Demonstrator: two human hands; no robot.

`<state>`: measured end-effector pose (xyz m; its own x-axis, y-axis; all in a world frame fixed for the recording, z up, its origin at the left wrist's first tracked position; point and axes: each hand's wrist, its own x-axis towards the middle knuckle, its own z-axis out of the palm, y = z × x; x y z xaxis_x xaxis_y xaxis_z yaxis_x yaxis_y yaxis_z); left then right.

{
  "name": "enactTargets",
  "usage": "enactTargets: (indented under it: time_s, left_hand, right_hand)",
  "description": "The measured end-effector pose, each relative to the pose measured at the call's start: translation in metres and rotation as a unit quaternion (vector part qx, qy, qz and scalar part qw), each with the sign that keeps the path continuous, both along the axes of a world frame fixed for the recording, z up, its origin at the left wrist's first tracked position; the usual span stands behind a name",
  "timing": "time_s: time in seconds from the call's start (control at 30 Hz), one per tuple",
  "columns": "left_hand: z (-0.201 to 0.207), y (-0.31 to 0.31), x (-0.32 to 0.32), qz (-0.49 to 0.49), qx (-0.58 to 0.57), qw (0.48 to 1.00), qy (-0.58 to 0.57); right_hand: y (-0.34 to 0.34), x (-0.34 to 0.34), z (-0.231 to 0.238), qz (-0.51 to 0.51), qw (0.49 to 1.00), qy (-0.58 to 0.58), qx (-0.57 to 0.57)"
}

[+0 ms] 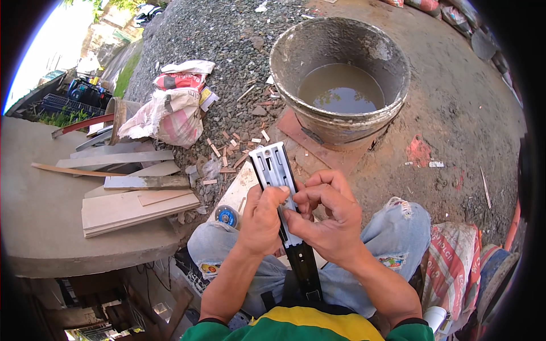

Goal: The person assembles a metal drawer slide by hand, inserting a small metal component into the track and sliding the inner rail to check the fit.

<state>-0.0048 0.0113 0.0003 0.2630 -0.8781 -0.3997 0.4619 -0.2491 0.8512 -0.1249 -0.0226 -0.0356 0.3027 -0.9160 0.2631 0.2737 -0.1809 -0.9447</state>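
Note:
A long, narrow drawer slide (pixel 268 162) lies across my lap, pointing away from me. Its far part is silvery with slots, and its near part is black with small holes. My left hand (pixel 260 219) grips its left edge, thumb resting on top of the metal. From the right, my right hand (pixel 333 219) closes on its middle, with bent fingers and thumb against the slide. Whether those right fingers also pinch something small is hidden. A blue round disc (pixel 226 216) sits beside my left knee, on a pale board (pixel 236 193).
Ahead stands a big mortar-crusted bucket (pixel 341 128) of murky water. Board offcuts (pixel 136 210) are stacked on a concrete ledge (pixel 45 187) at left. A crumpled sack (pixel 176 116) lies on gravel (pixel 227 51) among wood chips. Another sack (pixel 452 261) is beside my right knee.

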Motion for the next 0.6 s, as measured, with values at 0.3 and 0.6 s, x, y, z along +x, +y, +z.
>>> enactTargets:
  time_s: [0.3, 0.6]
  left_hand:
    - [-0.0010, 0.0010, -0.0029, 0.013, 0.007, 1.000, -0.006]
    - [0.0005, 0.0008, -0.0060, 0.035, 0.022, 0.999, 0.005]
  right_hand:
    - [-0.0020, -0.0016, 0.0020, -0.022, 0.999, 0.032, -0.007]
    - [-0.0041, -0.0035, -0.0029, -0.014, 1.000, 0.009, -0.026]
